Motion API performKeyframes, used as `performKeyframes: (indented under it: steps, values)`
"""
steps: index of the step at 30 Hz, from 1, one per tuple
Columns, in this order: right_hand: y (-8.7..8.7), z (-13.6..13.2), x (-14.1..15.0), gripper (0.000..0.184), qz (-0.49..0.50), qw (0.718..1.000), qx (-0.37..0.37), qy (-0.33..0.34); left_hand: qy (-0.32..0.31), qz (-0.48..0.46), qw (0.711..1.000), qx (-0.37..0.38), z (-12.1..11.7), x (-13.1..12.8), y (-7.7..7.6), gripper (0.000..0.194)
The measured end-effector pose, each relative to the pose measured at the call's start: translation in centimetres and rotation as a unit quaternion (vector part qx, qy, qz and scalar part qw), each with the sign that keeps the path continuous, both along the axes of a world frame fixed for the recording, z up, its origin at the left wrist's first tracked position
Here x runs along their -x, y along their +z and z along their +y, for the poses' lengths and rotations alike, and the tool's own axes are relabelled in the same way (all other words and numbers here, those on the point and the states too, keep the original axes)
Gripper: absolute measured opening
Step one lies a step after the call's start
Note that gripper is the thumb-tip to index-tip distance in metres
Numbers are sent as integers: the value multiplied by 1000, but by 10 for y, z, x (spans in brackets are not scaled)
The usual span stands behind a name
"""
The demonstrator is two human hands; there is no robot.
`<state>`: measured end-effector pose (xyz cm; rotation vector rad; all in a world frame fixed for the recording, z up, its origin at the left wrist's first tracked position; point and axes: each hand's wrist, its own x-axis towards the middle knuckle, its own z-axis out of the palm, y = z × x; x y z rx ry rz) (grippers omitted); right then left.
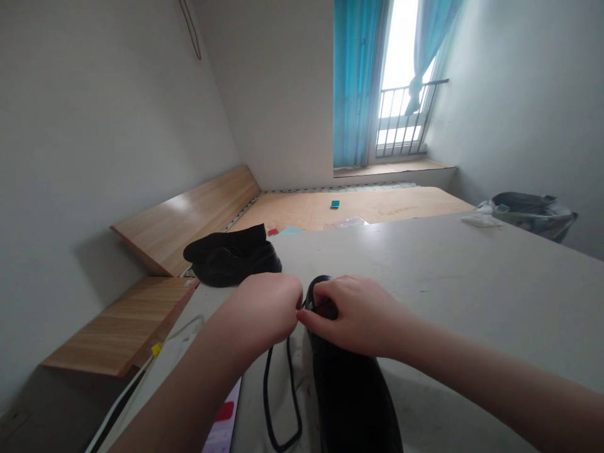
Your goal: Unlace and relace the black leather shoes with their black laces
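Observation:
A black shoe (353, 396) lies on the white tabletop in front of me, its far end by my hands. My right hand (346, 311) is closed on the rim of its opening, the fingertips partly inside and the thumb reaching left. My left hand (274, 308) is closed against the shoe's left side, its fingertips meeting my right thumb. From beneath the left hand a black shoelace (267, 402) hangs in a long loop onto the table. The left fingertips are mostly hidden, but the lace runs up to them.
More black footwear (231, 258) sits at the table's far left corner. A phone-like item with a pink screen (221, 421) lies under my left forearm. At the right stands a bag-lined bin (533, 214), near a crumpled clear plastic wrapper (481, 219). A wooden board (302, 204) extends beyond the table.

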<state>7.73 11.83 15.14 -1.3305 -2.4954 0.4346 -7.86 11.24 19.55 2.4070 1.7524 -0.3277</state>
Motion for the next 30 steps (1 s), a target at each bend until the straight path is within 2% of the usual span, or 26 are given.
performKeyframes:
  steps: [2, 6, 10, 13, 16, 18, 21, 25, 30]
  values:
    - [2, 6, 1, 33, -25, 999, 17, 13, -4, 2, 1000, -1, 0, -1, -2, 19]
    - [7, 15, -5, 19, -49, 993, 98, 40, -15, -1, 1000, -4, 0, -2, -3, 21]
    - [8, 18, -9, 15, -51, 992, 109, 47, -27, -5, 1000, -11, 2, -6, -5, 21]
    - [4, 20, -12, 19, -24, 990, 126, 56, -31, -4, 999, -9, 3, -9, -6, 21]
    - [0, 27, -15, 32, 31, 979, 188, 73, -28, -4, 1000, -4, 3, -12, -6, 21]
    - [-3, 31, -17, 32, 52, 970, 220, 90, -22, -4, 1000, -5, 3, -12, -7, 20]
    - [-8, 31, -17, 19, 46, 976, 192, 95, -16, -10, 1000, -12, 2, -12, -8, 18]
    - [-12, 23, -11, 13, 32, 992, 113, 42, -25, -29, 999, -5, -1, -10, -10, 22]
    - [-17, 19, -4, 4, 36, 996, 80, 9, -38, -48, 998, 16, -3, -9, -12, 25]
